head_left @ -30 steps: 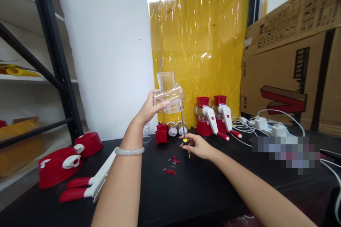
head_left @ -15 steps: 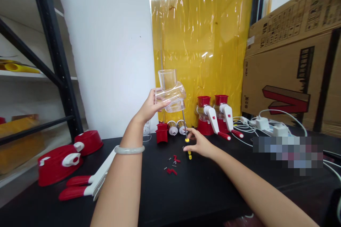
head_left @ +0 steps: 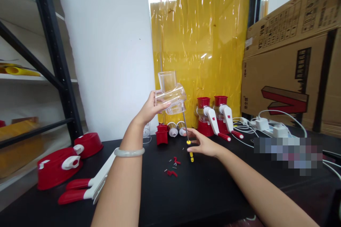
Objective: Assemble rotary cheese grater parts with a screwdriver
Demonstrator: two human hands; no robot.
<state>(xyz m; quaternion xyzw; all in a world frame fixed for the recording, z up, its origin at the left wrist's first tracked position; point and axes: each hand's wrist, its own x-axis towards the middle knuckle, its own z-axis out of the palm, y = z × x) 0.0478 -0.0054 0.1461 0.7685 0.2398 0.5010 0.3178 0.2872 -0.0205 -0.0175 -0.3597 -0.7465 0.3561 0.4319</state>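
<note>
My left hand is closed around a clear plastic grater housing, holding it up above the table with its square chute upward. In my right hand is a long screwdriver with a yellow and black handle, pinched between thumb and fingers. Its shaft slants up to the lower right rim of the housing; whether the tip touches a screw cannot be made out. Small red plastic parts and several tiny screws or pins lie on the black table below.
Two assembled red-and-white drum graters stand at the back right, beside white cables and chargers. Metal grater drums and a red part sit behind my hands. Red bases and white crank handles lie left. A large carton rises right.
My right hand and the screwdriver handle have shifted slightly right and down, and the shaft leans a little more. The housing stays in my left hand, almost unmoved.
</note>
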